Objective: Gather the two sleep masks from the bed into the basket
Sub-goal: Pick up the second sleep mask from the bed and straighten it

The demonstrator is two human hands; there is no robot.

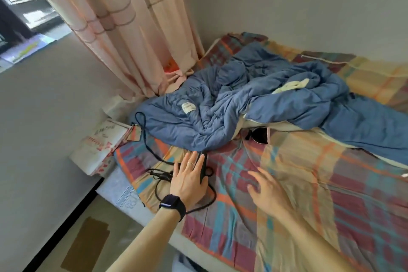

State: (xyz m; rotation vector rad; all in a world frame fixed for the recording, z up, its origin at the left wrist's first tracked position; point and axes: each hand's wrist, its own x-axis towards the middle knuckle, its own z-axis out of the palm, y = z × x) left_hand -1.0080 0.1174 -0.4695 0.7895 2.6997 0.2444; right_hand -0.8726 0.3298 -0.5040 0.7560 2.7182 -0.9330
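A black sleep mask (258, 136) with a pink edge peeks out from under the rim of the blue quilt (254, 104), mid-bed. A second black item (203, 171), joined to a long black cord (154, 152), lies on the plaid sheet near the bed's left edge; whether it is a mask I cannot tell. My left hand (188, 178), wearing a watch and a ring, lies flat over this item with its fingers stretched out. My right hand (268, 191) hovers open above the sheet, below and left of the half-hidden mask. No basket is in view.
The crumpled blue quilt covers the far half of the bed (309, 194). A white printed bag (97, 148) stands against the wall at the bed's left corner. Pink curtains (123, 28) hang behind it. Floor with a brown patch (88, 243) lies at lower left.
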